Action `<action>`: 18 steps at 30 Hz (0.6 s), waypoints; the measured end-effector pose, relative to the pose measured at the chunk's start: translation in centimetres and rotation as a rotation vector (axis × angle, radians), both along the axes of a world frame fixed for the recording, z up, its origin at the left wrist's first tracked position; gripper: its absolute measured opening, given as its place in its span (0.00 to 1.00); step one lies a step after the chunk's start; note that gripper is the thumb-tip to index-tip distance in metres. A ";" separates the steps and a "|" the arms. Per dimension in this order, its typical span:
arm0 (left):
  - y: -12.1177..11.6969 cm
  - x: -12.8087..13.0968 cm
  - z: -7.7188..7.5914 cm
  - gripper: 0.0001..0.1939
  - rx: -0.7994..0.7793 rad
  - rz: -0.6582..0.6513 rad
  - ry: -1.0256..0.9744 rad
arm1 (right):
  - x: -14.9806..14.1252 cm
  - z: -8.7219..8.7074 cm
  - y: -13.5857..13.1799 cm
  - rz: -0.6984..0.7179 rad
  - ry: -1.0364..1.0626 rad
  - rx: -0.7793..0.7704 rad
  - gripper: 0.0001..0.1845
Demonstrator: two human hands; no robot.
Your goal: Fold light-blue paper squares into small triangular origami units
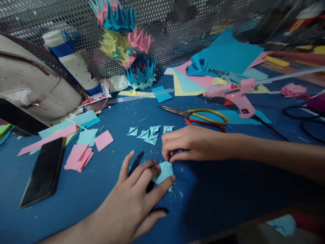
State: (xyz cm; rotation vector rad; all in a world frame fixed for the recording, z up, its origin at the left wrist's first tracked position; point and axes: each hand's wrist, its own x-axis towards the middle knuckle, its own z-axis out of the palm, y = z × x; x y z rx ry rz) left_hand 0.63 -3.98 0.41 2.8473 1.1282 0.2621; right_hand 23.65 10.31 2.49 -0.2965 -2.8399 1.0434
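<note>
A light-blue paper square (164,172), partly folded, lies on the blue table. My left hand (138,195) rests with fingers spread, its fingertips pressing the sheet at its left and lower right. Curled fingers of my right hand (186,144) meet at the paper's upper corner and seem to pinch it; the exact grip is partly hidden. Just behind my hands lie several small folded light-blue paper pieces (149,134). Scissors (195,115) with yellow and red handles rest beyond my right hand.
A pink glue gun (235,95) with its light on lies right. At left are a phone (43,173), pink paper squares (78,157), a white bag (33,74) and a bottle (73,64). Folded paper flowers (139,67) stand against a perforated metal panel (165,34).
</note>
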 end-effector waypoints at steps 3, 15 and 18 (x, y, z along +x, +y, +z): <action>-0.1 -0.1 0.0 0.26 0.003 -0.005 -0.001 | 0.4 0.6 1.1 0.163 0.070 -0.143 0.12; 0.3 -0.1 0.0 0.27 0.010 -0.018 -0.002 | 0.8 0.8 1.4 0.252 -0.157 -0.030 0.12; 0.3 -0.2 0.0 0.28 0.004 -0.017 -0.005 | 0.8 0.5 1.5 0.263 -0.137 -0.001 0.11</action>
